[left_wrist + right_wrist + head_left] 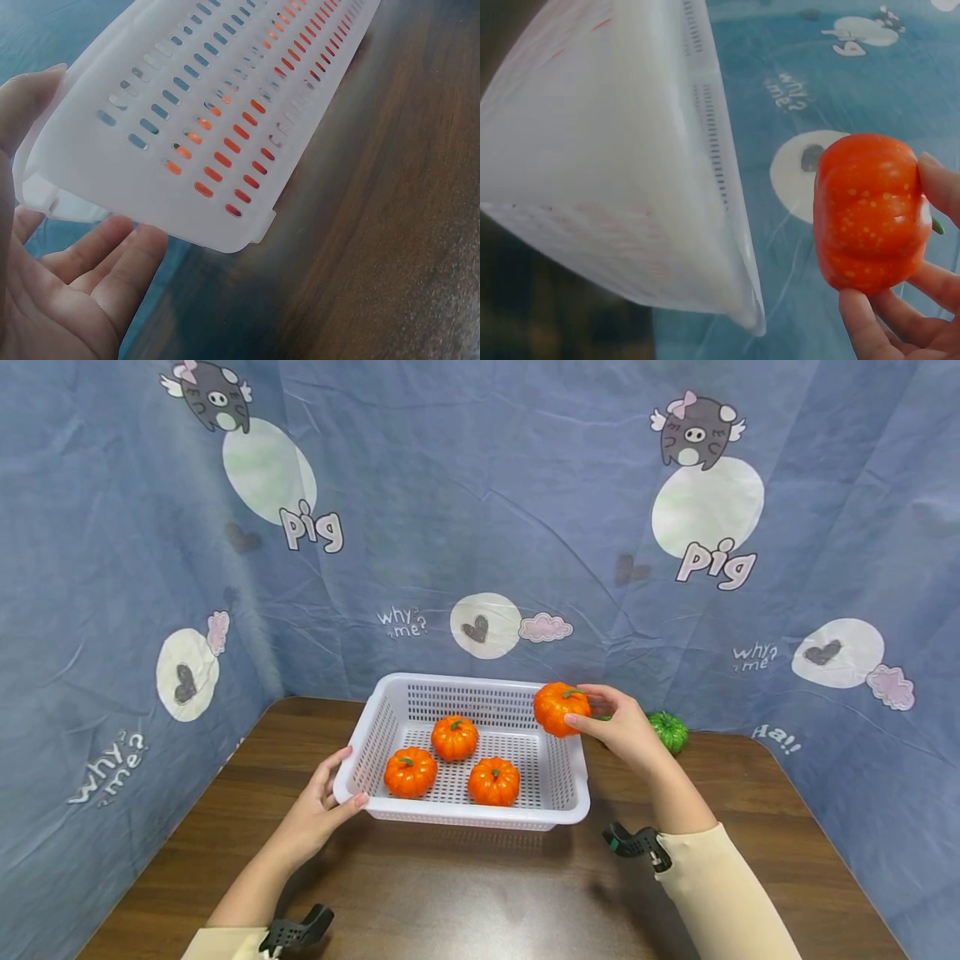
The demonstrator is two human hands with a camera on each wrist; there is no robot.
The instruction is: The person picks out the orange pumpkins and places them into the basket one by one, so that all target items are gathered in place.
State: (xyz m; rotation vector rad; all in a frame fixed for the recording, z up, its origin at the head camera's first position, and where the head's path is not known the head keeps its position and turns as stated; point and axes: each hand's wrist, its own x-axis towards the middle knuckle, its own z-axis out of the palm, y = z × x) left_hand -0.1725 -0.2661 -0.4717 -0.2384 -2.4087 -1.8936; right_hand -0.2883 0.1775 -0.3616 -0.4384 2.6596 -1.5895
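Note:
A white perforated plastic basket (465, 816) is in the middle of the head view, with three small orange pumpkins inside: one at the back (454, 738), one at front left (410, 772) and one at front right (493, 782). My left hand (318, 814) grips the basket's left front corner, thumb over the rim and fingers beneath it in the left wrist view. Another orange pumpkin (558, 710) with a green stem is held by my right hand (617, 727) above the basket's right back corner. The right wrist view shows this pumpkin (870, 214) between thumb and fingers, beside the basket wall.
A green pumpkin (667, 732) sits on the brown wooden table (720, 827) behind my right forearm, partly hidden. A blue printed cloth (487, 510) hangs behind the table and along both sides. Black camera mounts are worn on both wrists.

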